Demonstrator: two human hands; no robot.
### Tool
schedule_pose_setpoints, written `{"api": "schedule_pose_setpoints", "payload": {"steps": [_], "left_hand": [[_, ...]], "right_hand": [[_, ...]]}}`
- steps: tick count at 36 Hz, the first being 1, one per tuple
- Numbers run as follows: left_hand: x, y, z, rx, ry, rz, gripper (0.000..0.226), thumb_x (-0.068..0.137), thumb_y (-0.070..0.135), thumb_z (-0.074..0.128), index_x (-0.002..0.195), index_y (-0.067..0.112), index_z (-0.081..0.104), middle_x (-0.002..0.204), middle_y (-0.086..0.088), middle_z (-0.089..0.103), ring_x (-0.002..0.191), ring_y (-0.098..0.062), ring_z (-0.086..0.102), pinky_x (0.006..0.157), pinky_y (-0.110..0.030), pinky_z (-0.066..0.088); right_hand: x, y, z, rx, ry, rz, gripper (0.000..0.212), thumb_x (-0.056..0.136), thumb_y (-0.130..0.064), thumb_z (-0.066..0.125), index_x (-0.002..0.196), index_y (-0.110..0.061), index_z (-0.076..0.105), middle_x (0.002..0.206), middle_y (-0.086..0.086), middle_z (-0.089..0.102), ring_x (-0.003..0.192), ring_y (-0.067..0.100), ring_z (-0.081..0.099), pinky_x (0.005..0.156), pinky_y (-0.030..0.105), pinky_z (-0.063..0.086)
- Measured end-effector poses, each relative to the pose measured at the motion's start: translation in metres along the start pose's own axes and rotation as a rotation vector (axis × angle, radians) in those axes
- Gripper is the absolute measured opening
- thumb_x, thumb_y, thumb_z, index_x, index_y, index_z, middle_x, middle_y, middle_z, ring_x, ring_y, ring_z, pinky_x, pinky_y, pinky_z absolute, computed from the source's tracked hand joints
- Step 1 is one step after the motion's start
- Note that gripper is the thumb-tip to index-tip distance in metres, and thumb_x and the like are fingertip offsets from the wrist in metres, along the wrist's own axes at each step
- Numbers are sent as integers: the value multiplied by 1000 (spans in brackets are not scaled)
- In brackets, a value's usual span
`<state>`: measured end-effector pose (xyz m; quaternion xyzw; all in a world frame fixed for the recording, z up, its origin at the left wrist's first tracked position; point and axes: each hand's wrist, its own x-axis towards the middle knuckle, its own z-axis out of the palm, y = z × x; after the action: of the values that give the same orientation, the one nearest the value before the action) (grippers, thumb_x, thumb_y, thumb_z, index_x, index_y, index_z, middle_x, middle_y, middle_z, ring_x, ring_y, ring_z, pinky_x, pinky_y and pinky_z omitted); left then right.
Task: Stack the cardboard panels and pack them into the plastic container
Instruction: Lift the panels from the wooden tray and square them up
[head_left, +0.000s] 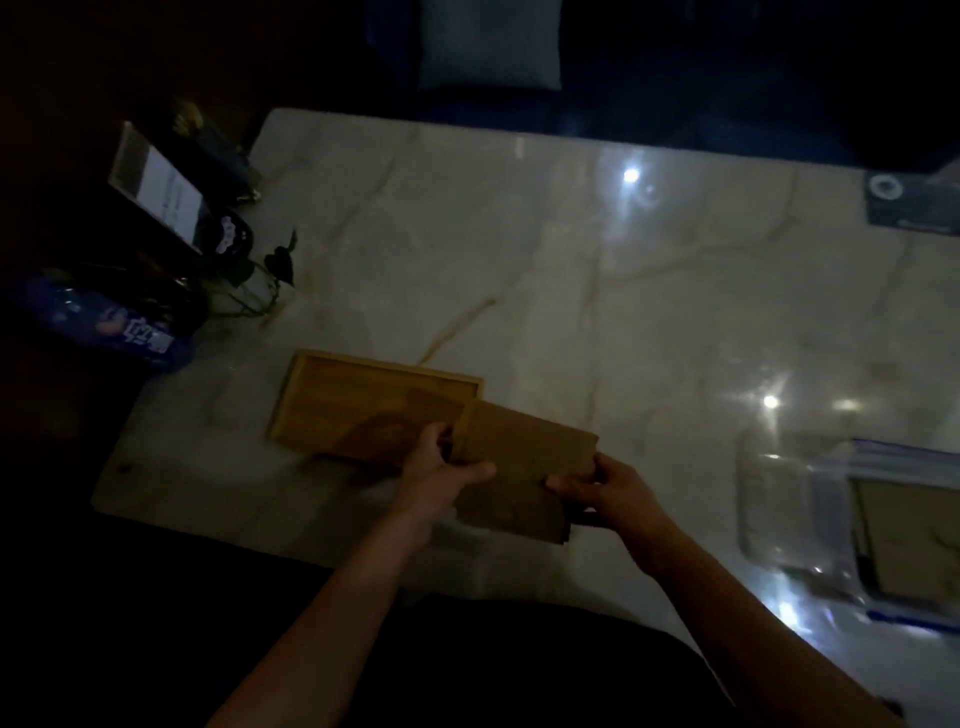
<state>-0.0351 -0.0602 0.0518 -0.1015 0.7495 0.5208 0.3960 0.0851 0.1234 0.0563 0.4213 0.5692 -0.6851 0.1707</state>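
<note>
The light is dim. Both hands hold a stack of brown cardboard panels (524, 467) just above the near middle of the marble table. My left hand (436, 470) grips the stack's left edge, thumb on top. My right hand (597, 491) grips its near right corner. Directly left of the stack lies a shallow wooden tray (358, 400), empty as far as I can see. At the right edge stands a clear plastic container (810, 514) with blue rim strips; a cardboard panel (914, 540) lies inside it.
The marble table (597, 270) has bright light reflections. On its left edge stand a blue snack packet (104, 322), a leafy plant (260, 275), and a dark box with a white label (166, 192). A dark card (909, 202) lies at the far right.
</note>
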Motion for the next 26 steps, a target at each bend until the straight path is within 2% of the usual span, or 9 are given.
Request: {"api": "schedule_pose_setpoints", "payload": {"steps": [3, 5, 7, 10, 14, 16, 18, 20, 26], "left_hand": [[-8, 0, 34, 22, -79, 67, 61, 66, 0, 83, 116, 19, 53, 106, 0, 65, 88, -7, 63, 63, -13, 50], [-13, -2, 55, 116, -108, 156, 47, 65, -3, 82, 99, 20, 59, 97, -1, 67, 84, -9, 64, 65, -12, 49], [-16, -6, 75, 201, -106, 284, 40, 64, -8, 79, 86, 19, 60, 88, -5, 65, 83, -17, 62, 69, -22, 48], [-21, -12, 100, 237, -69, 429, 38, 64, -8, 78, 75, 23, 58, 85, -14, 62, 81, -28, 60, 75, -37, 49], [-23, -23, 121, 211, -48, 502, 35, 64, 1, 76, 76, 29, 59, 86, -11, 63, 84, -27, 62, 79, -42, 50], [-21, -30, 128, 207, -53, 500, 37, 64, 1, 77, 78, 31, 60, 88, -9, 65, 86, -25, 63, 81, -40, 51], [-18, -38, 133, 214, -61, 453, 45, 64, -6, 78, 82, 32, 61, 93, -6, 67, 91, -24, 64, 85, -37, 51], [-15, -45, 137, 202, -67, 385, 48, 65, -8, 78, 85, 33, 62, 94, 2, 68, 94, -21, 64, 86, -31, 49], [-16, -52, 145, 156, -78, 307, 42, 69, -9, 75, 84, 29, 62, 90, 4, 65, 90, -15, 62, 84, -31, 51]], "right_hand": [[-15, 17, -30, -150, 145, -168, 41, 71, -18, 84, 108, -25, 68, 95, 0, 72, 75, 12, 67, 64, 27, 57], [-24, 27, -47, -259, 244, -295, 38, 69, -19, 85, 102, -27, 69, 87, -7, 72, 73, 3, 66, 67, 19, 54], [-30, 38, -62, -326, 344, -412, 31, 68, -19, 86, 90, -30, 67, 82, -12, 70, 78, -4, 63, 66, 8, 46], [-36, 48, -76, -332, 445, -518, 35, 67, -14, 85, 81, -37, 62, 81, -11, 66, 82, 0, 61, 65, 6, 44], [-39, 60, -92, -353, 505, -571, 47, 66, -9, 85, 78, -46, 57, 86, -10, 65, 84, -6, 59, 66, 1, 41], [-38, 67, -99, -364, 484, -525, 44, 67, -9, 85, 78, -43, 59, 88, -9, 65, 84, -3, 60, 69, 8, 47], [-36, 75, -104, -360, 436, -456, 38, 67, -7, 83, 79, -37, 62, 89, -8, 66, 84, 4, 63, 74, 27, 55], [-33, 82, -106, -386, 409, -416, 36, 67, -7, 82, 79, -35, 64, 88, -4, 68, 83, 11, 65, 77, 39, 54], [-29, 84, -109, -382, 369, -400, 31, 67, -9, 81, 84, -31, 67, 87, 0, 70, 82, 18, 67, 79, 43, 54]]}}
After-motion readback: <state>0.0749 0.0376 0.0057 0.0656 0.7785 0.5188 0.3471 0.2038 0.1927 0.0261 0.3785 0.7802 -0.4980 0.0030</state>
